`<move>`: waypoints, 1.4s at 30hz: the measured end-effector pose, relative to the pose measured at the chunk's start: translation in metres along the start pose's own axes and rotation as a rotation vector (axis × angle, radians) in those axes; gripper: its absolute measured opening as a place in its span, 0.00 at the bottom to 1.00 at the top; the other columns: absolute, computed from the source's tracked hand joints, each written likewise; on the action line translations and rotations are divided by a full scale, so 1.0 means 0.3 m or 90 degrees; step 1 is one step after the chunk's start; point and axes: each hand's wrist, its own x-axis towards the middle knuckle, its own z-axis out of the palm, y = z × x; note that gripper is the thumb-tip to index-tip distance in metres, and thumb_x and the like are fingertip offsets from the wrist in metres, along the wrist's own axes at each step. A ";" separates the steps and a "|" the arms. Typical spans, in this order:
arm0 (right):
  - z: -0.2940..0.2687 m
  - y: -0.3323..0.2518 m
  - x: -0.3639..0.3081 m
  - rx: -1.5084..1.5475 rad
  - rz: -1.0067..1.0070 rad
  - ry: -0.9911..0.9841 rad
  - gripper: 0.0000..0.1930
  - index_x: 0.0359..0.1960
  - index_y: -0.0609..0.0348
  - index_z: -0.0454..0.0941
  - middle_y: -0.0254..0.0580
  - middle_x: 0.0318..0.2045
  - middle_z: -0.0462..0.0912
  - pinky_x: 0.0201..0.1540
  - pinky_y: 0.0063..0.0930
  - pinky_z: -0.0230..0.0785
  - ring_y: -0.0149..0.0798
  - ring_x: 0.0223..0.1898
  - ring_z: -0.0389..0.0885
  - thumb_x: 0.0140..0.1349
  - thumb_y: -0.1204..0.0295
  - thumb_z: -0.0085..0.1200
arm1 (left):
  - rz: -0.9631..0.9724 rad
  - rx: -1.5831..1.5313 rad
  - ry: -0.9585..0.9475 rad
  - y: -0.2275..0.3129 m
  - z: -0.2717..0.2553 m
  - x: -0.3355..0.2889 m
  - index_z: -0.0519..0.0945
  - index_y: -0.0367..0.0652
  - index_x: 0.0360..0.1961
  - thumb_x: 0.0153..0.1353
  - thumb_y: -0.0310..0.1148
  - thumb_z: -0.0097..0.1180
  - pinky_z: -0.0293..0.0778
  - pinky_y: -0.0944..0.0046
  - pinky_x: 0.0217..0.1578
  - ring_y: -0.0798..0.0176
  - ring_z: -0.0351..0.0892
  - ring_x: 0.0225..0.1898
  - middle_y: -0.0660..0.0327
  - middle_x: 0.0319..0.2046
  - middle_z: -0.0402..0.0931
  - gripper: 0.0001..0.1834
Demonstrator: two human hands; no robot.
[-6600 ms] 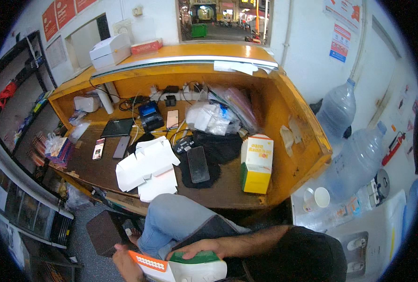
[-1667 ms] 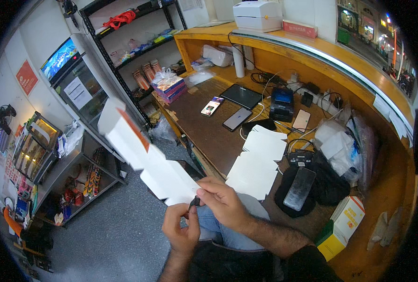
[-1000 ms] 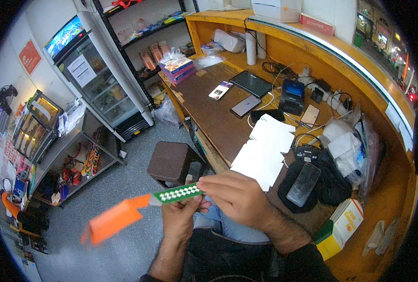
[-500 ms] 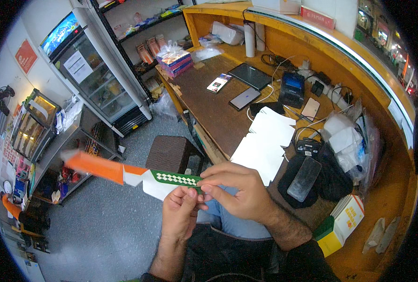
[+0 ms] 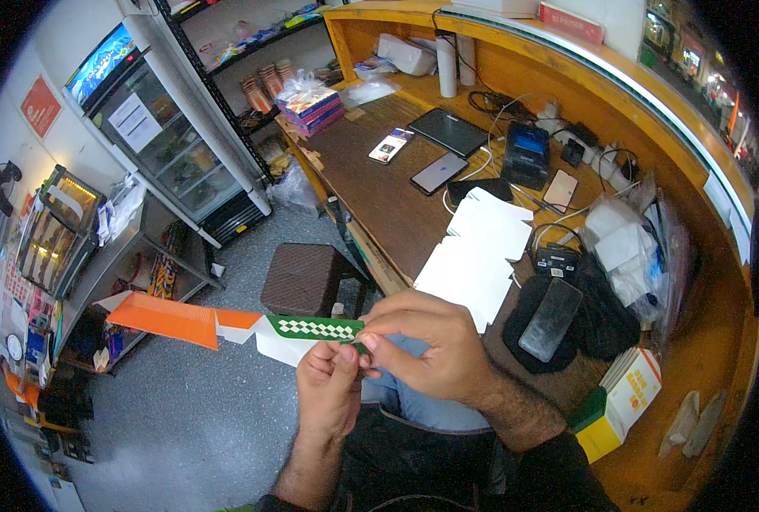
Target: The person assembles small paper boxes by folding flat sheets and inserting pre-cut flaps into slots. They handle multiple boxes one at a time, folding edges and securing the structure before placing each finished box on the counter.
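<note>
A partly folded cardboard box blank [image 5: 255, 322], orange, white and green with a pale checkered strip, stretches leftward from my hands above my lap. My left hand [image 5: 335, 384] pinches its green end from below, thumb up. From the right, my right hand [image 5: 426, 341] grips the same end between thumb and fingers, and the fingertips of both hands nearly meet there. The orange far end hangs free over the floor. On the desk just beyond my right hand lies a stack of flat white box blanks [image 5: 469, 264].
The brown desk [image 5: 354, 183] holds several phones, a black tablet [image 5: 449, 134], a card terminal [image 5: 527, 155] and tangled cables. Folded printed boxes [image 5: 622, 401] stand at the right. A brown stool [image 5: 301, 280] is beyond my hands; a glass-door fridge [image 5: 170, 136] stands far left.
The orange end of the box blank, blurred before, has dipped slightly and is now sharp. Both hands keep their grip in nearly the same place. The whole view has shifted slightly.
</note>
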 end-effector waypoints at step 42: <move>-0.018 0.028 0.008 -0.027 -0.096 -0.004 0.07 0.41 0.66 0.90 0.49 0.43 0.87 0.54 0.39 0.85 0.49 0.51 0.91 0.61 0.80 0.69 | 0.046 -0.015 0.012 0.050 0.098 -0.002 0.79 0.34 0.56 0.74 0.25 0.61 0.83 0.62 0.47 0.63 0.86 0.43 0.55 0.44 0.86 0.12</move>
